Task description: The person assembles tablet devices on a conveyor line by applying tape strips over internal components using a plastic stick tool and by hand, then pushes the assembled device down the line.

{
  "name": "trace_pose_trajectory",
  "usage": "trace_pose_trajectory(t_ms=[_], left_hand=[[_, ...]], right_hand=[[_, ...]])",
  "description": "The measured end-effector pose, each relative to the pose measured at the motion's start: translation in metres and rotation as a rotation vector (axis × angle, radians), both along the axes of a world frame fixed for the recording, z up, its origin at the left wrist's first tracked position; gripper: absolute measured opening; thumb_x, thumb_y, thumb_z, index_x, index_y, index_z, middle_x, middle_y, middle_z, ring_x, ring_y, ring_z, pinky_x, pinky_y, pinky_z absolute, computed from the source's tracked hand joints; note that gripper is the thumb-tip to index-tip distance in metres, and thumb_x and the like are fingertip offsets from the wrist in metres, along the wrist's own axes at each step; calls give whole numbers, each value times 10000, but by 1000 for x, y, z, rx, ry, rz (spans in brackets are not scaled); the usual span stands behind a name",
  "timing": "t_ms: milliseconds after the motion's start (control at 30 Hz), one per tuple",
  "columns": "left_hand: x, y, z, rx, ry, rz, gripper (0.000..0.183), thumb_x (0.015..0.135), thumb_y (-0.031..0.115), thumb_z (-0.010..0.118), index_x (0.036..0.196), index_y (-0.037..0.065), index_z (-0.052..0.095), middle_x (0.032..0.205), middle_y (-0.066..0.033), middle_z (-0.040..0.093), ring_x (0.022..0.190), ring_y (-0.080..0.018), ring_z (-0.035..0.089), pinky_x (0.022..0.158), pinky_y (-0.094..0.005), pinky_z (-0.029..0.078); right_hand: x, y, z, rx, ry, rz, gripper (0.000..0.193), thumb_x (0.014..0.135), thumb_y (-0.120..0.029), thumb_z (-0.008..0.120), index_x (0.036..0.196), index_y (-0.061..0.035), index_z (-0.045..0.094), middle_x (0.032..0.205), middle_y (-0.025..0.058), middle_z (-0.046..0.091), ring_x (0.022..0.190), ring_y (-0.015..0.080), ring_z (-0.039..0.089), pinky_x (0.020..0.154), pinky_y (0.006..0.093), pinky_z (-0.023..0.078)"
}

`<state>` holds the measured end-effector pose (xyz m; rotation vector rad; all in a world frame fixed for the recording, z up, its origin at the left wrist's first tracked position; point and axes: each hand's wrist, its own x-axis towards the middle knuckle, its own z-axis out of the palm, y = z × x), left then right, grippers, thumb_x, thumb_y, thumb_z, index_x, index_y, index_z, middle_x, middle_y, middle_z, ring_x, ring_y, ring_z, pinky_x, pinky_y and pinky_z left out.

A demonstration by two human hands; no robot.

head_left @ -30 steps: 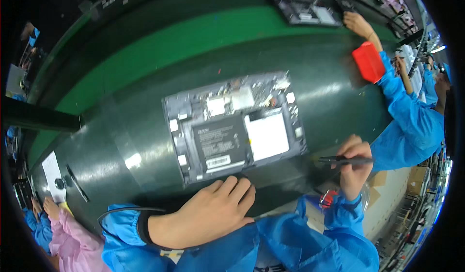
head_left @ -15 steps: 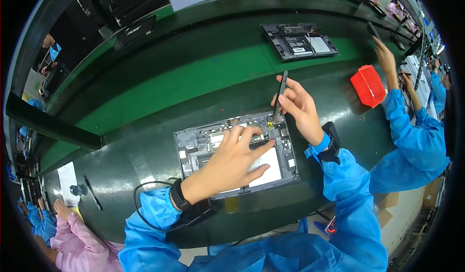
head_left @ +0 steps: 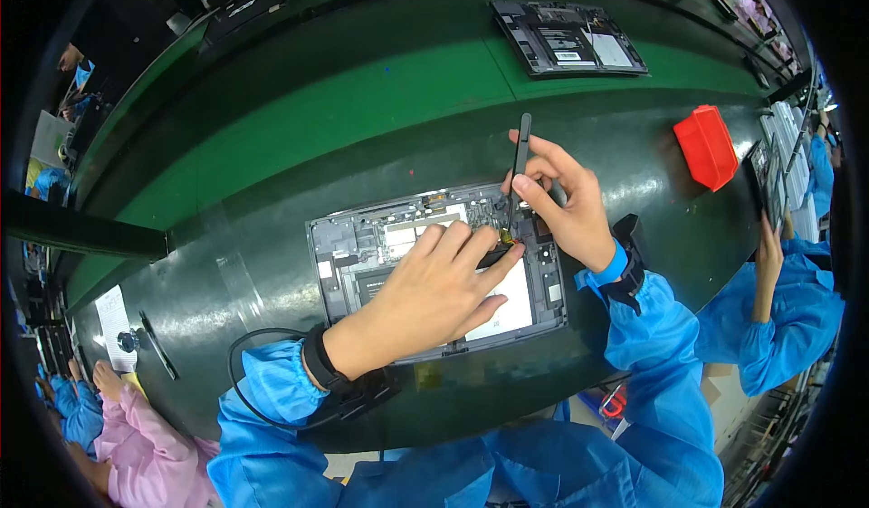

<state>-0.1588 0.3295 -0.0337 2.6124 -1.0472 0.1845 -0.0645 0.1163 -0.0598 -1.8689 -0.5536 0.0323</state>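
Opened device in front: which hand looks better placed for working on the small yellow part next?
Probably the right hand: it holds a slim dark tool, its lower end close to the yellow part. The left hand reaches across the opened device, covering some of it.

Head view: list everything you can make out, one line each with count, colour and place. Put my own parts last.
Workbench: one, dark green, across the scene
Opened laptop: one, dark grey, under both hands
Second opened laptop: one, dark grey, far side
Bin: one, red, right
Paper: one, white, left
Pen: one, black, beside the paper
Post: one, dark, left
Slim tool: one, black, in the right grip
Co-workers' sleeves: several, pink at left, blue at both sides
Cable: one, black, by the left wrist
Left grip: one, bare, over the near laptop
Right grip: one, bare, above its far right part
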Motion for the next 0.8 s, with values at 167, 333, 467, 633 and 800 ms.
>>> trace_pose_trajectory(t_ms=[167,333,467,633,800], left_hand=[[1,-4,4,24,-39,-25,526,904,348,716,1368,112,638,1199,-72,537,1028,-257,487,853,-393,422],[2,-5,6,28,-37,-49,544,918,337,697,1386,75,608,1315,-66,559,1020,-238,510,859,-394,417],[-2,-3,14,18,40,-33,620,916,285,698,1443,10,524,1428,-107,534,1111,-277,526,933,-420,413],[-29,28,34,-146,-9,436,803,889,195,711,1542,-75,329,1527,-282,419,1426,-451,379,1205,-506,257],[-90,76,17,-244,433,718,780,981,177,651,1575,-106,232,1528,-335,423,1459,-429,385,1192,-431,334]], right_hand=[[0,-4,4,-18,-74,-36,454,966,-139,706,1387,-11,592,861,7,748,731,66,537,686,253,424],[1,-3,4,7,-120,-32,411,957,-106,715,1335,12,604,878,27,747,778,66,603,697,251,446],[3,-3,12,249,-173,-241,341,995,-90,664,1307,28,594,889,35,703,873,90,631,807,270,492],[-18,-13,3,516,231,-189,278,1016,-83,609,1281,-5,569,941,0,637,884,81,594,847,248,455],[-34,-1,-3,432,226,-178,295,1020,-112,612,1286,9,568,892,10,629,868,93,592,841,263,466]])
